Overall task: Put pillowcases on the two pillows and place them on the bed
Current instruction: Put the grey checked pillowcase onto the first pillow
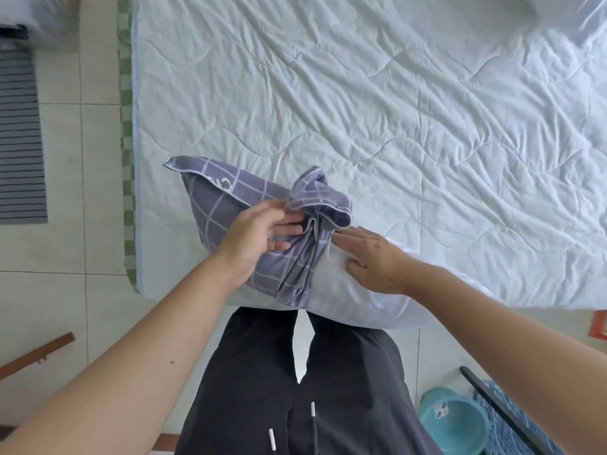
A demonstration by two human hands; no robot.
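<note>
A white pillow lies along the near edge of the bed, its left end inside a purple checked pillowcase. The pillowcase is bunched in folds around the pillow's middle. My left hand grips the bunched edge of the pillowcase, its fingers curled into the fabric. My right hand holds the bare part of the pillow just right of the folds, thumb and fingers pressed into it. A second white pillow shows partly at the bed's far right corner.
The bed carries a pale quilted cover with a green checked edge on its left. Tiled floor and a striped mat lie to the left. A teal bucket and a dark rail stand at lower right. My dark trousers touch the bed's edge.
</note>
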